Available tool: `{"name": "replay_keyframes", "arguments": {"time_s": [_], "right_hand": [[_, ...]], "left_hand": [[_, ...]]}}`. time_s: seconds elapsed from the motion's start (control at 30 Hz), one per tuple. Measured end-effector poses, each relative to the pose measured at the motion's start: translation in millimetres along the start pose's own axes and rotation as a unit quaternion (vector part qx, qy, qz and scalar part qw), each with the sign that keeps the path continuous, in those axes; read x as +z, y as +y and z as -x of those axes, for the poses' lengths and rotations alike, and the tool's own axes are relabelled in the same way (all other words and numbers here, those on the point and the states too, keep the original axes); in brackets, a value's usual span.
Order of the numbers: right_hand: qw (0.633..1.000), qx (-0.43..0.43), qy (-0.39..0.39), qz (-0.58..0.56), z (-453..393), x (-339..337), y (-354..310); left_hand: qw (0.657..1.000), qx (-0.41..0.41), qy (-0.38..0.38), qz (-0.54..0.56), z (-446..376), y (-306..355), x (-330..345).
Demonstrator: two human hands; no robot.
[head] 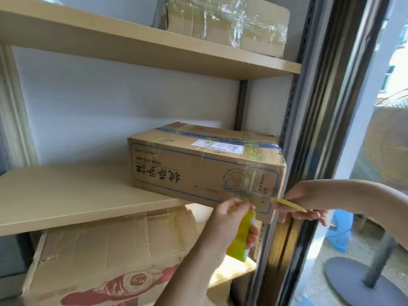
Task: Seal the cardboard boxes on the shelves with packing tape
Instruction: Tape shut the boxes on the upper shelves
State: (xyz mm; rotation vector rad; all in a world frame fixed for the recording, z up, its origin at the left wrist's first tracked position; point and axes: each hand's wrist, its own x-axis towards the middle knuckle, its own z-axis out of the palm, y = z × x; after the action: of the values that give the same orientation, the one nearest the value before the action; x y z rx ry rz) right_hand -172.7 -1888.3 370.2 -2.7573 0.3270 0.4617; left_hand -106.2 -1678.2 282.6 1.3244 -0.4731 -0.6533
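A cardboard box (198,166) with blue printing stands on the middle shelf (66,195), at its right end. Clear tape runs over its top and down its front face near the right corner. My left hand (231,219) grips a yellowish tape roll (241,235) just below the box's front lower edge, with a strip of tape stretched up onto the box. My right hand (302,206) holds a thin yellow cutter (287,204) whose tip touches the tape at the box's lower right corner.
The top shelf carries another box (227,23) wrapped in clear tape. Below the middle shelf sits a crumpled box (110,261) with red print. A dark metal upright and window frame (309,129) run close on the right. A fan stand (353,281) is beyond the glass.
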Motion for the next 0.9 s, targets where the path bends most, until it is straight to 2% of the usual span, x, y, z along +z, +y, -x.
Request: {"name": "replay_keyframes", "arguments": {"time_s": [0.13, 0.3, 0.37, 0.47, 0.57, 0.67, 0.73, 0.83, 0.9], "right_hand": [[0.987, 0.003, 0.068, 0.144, -21, 3, -13], [0.97, -0.05, 0.094, 0.219, -24, 23, -25], [0.978, -0.063, 0.107, 0.167, -20, 37, -57], [0.979, -0.093, 0.114, 0.143, -25, 56, -111], [0.972, -0.137, 0.174, 0.078, -61, 62, -166], [0.946, -0.18, 0.271, 0.013, -116, 66, -226], [0.934, -0.188, 0.305, -0.002, -151, 73, -265], [0.934, -0.167, 0.31, 0.058, -185, 91, -311], [0.917, -0.206, 0.338, 0.045, -185, 101, -330]], "left_hand": [[1.0, -0.012, 0.002, 0.001, -6, -2, -10], [1.0, -0.014, -0.006, -0.017, -3, -6, -35], [1.0, -0.02, 0.007, -0.013, 7, -8, -54], [0.997, 0.002, 0.08, -0.004, 25, 1, -99], [0.985, 0.032, 0.172, -0.006, 44, 20, -151], [0.963, 0.051, 0.261, -0.033, 64, 36, -198], [0.952, 0.06, 0.297, -0.035, 75, 44, -224], [0.944, 0.066, 0.321, -0.036, 91, 50, -248], [0.942, 0.066, 0.328, -0.025, 101, 51, -256]]}}
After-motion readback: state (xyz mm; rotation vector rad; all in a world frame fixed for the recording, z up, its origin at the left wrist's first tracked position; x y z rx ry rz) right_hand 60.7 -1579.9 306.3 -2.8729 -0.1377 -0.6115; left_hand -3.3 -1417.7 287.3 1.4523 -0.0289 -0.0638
